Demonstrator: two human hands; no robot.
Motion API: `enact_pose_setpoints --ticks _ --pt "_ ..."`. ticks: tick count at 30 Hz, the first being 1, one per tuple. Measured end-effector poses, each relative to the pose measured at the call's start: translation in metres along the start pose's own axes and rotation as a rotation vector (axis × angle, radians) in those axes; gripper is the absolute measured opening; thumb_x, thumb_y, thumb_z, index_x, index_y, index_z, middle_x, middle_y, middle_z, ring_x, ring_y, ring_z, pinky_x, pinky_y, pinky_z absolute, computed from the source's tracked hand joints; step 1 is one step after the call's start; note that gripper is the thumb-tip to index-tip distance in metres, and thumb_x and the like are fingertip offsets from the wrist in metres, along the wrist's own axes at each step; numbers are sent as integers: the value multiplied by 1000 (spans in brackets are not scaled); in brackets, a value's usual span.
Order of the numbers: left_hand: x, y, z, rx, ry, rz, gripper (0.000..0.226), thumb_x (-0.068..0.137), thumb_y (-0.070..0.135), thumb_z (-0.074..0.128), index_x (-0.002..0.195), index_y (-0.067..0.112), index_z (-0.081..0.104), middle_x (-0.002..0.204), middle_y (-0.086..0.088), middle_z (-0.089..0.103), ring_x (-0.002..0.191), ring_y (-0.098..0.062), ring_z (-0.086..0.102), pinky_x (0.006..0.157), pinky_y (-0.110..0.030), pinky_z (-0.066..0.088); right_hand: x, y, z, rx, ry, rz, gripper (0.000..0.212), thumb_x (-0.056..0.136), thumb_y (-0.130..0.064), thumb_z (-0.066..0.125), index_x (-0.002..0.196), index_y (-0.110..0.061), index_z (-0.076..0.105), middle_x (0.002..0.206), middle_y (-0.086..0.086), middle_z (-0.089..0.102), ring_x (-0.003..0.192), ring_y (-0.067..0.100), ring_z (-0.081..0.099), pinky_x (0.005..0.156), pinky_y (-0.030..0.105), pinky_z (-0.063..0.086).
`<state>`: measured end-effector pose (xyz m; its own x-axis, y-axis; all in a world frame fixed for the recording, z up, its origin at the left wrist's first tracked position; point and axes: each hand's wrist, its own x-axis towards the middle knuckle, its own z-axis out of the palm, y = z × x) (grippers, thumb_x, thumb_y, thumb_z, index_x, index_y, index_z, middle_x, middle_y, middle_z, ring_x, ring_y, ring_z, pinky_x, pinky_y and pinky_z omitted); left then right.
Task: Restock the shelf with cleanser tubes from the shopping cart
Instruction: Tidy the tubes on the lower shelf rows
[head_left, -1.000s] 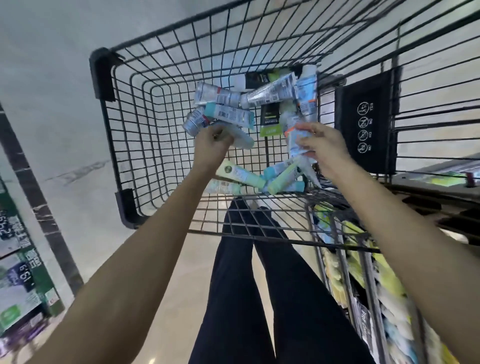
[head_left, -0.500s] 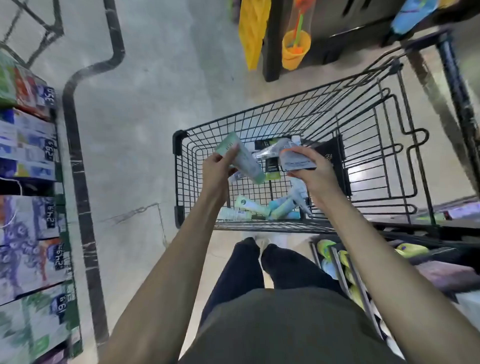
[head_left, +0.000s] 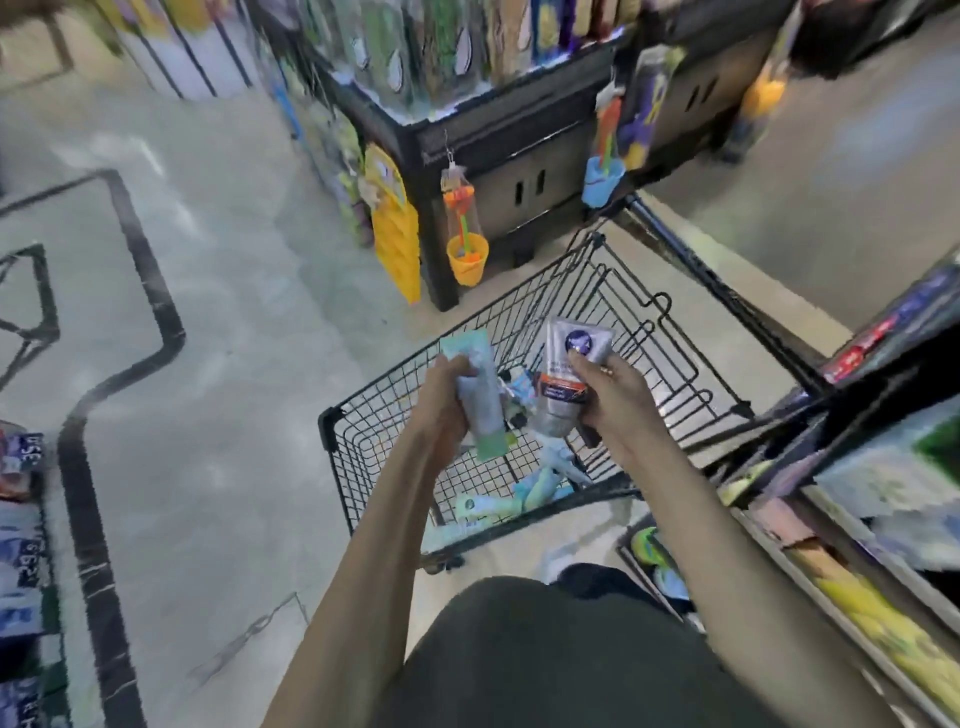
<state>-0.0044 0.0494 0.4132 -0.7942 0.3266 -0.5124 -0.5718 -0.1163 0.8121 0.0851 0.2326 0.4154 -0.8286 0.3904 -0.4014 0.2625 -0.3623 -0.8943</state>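
Left hand (head_left: 441, 410) grip holds a pale green tube (head_left: 480, 395); right hand (head_left: 610, 400) grip holds a silver tube (head_left: 563, 379), both above the cart (head_left: 649, 332). More tubes (head_left: 524, 493) lie inside it. Tubes likely light, soft, slick; best held mid-body.

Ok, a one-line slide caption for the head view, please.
Left hand holds a pale green tube, right hand a silver tube, above the shopping cart.
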Motion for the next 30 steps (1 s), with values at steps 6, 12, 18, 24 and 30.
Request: enact_pose_setpoints --ticks 6,12,18,24,30 --pt "-29 -6 7 161 -254 0 40 85 -15 60 123 -3 56 111 -27 69 86 -33 71 69 -45 61 -64 6 -5 264 173 -35 15 102 -24 64 115 -25 69 101 3 78 86 19 75 78 41 61" --pt "-65 -36 26 151 -423 -46 36 93 2 68 128 2 62 121 -23 71 100 -36 68 84 -45 58 -135 17 -34 366 373 -47 29 94 -21 72 122 -13 66 90 4 77 74 18 73 71 37 59" --pt "-103 -72 71 178 -645 -147 36 100 9 61 136 9 55 132 -23 64 110 -42 70 76 -48 61 -204 35 -76 400 611 -99 23 96 -31 72 111 -13 70 98 13 76 81 25 71 80 45 57" --pt "-156 -114 126 317 -790 -162 52 90 -1 72 138 8 54 129 -19 68 99 -37 71 69 -41 61 -278 55 -124 450 701 -167 22 92 -12 74 113 -11 69 91 6 74 75 22 69 61 30 54" --pt "-222 -169 170 446 -934 -77 72 68 -13 79 129 21 60 113 -5 74 95 -30 71 80 -47 62 -358 75 -170 423 759 -212 35 80 -5 83 111 -11 69 90 2 76 79 19 69 69 26 51"
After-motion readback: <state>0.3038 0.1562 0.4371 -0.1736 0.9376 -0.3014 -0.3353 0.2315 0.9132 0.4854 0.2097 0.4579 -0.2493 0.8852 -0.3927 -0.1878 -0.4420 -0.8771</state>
